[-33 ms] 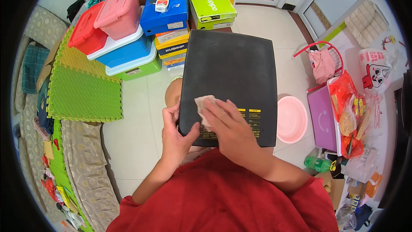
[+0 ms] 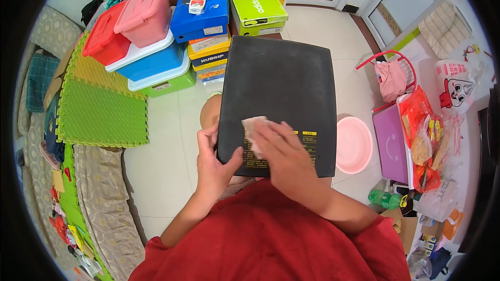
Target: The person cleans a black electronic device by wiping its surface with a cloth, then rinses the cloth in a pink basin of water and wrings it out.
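A large black panel (image 2: pixel 281 83) with rounded corners lies in front of me, tilted toward my lap, with yellow printing on its near part. My left hand (image 2: pixel 214 156) grips its near left edge, thumb on top and fingers round the side. Under the fingers of my right hand (image 2: pixel 284 151) is a pale cloth (image 2: pixel 255 125), pressed against the panel over the printed area. That hand is a little blurred, and part of the cloth is hidden beneath it. What the panel belongs to underneath cannot be seen.
To the right on the tiled floor stands a pink basin (image 2: pixel 354 144), near a purple bin (image 2: pixel 390 145) heaped with bags. Shoe boxes (image 2: pixel 200 15) and lidded storage tubs (image 2: pixel 143 15) are stacked at the far left. Green foam mats (image 2: pixel 104 114) lie at left.
My right hand and the cloth have shifted slightly to the right across the panel. The left hand keeps its place on the edge.
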Tool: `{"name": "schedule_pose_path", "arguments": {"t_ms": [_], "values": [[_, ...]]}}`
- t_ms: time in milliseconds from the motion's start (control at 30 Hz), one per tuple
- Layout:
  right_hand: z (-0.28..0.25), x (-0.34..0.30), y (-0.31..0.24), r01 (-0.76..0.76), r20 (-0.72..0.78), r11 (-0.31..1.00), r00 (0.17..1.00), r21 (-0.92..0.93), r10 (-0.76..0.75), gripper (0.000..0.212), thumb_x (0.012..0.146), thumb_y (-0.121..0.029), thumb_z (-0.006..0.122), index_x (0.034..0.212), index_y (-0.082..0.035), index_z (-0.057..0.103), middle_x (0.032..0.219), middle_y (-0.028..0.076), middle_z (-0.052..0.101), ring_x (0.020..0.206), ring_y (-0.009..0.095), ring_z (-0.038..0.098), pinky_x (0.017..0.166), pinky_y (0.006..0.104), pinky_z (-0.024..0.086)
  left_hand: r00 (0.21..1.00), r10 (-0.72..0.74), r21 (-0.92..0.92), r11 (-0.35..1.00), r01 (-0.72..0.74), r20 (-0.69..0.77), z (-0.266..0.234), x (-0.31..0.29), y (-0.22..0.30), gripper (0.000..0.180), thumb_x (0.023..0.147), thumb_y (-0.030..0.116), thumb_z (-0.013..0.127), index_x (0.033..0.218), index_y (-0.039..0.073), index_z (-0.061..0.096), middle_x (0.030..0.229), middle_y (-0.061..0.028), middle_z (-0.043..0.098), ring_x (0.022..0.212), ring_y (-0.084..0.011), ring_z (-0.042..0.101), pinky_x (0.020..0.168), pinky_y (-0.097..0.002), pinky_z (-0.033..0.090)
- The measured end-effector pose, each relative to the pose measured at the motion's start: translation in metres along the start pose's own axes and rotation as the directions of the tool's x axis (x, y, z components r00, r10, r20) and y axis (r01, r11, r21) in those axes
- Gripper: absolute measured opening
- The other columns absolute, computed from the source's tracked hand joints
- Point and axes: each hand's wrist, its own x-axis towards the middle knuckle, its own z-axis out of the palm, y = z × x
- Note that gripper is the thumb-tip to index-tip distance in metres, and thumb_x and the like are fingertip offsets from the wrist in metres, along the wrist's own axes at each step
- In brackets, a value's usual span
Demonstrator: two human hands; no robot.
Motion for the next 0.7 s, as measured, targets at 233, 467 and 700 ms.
{"name": "schedule_pose_path", "arguments": {"t_ms": [233,467,700], "values": [[0.001,-0.005,0.003,-0.12,-0.09,0.99,0.99,-0.079,0.112,0.049,0.079,0.006,0.059,0.128,0.002,0.058,0.137,0.015,0.057,0.123,0.038,0.053,0.108,0.0493,0.043,0.984,0.13,0.129,0.981,-0.146,0.121,-0.014,0.003,-0.011,0.085,0.081,0.003,0.065,0.153,-0.006,0.021,0.151,-0.0254,0.037,0.142,-0.0362,0.037,0.117,-0.0391,0.03],[0.031,0.026,-0.014,0.04,-0.036,0.999,0.999,0.018,-0.039,0.051,0.079,-0.003,0.059,0.129,0.006,0.057,0.141,0.02,0.049,0.131,0.039,0.045,0.112,0.0488,0.038,0.977,0.143,0.004,0.989,-0.145,0.157,-0.016,0.005,-0.017,0.092,0.074,0.0,0.059,0.155,-0.005,0.017,0.157,-0.023,0.028,0.148,-0.034,0.026,0.121,-0.0373,0.022],[0.012,0.008,-0.001,-0.098,-0.073,0.995,0.993,-0.031,0.095,0.05,0.078,0.004,0.061,0.128,-0.001,0.061,0.137,0.013,0.057,0.126,0.036,0.052,0.11,0.0476,0.042,0.989,0.046,-0.24,0.971,-0.012,0.137,-0.013,0.003,-0.013,0.091,0.074,-0.002,0.049,0.157,-0.003,0.013,0.163,-0.0183,0.019,0.152,-0.0282,0.018,0.122,-0.0337,0.015]]}}
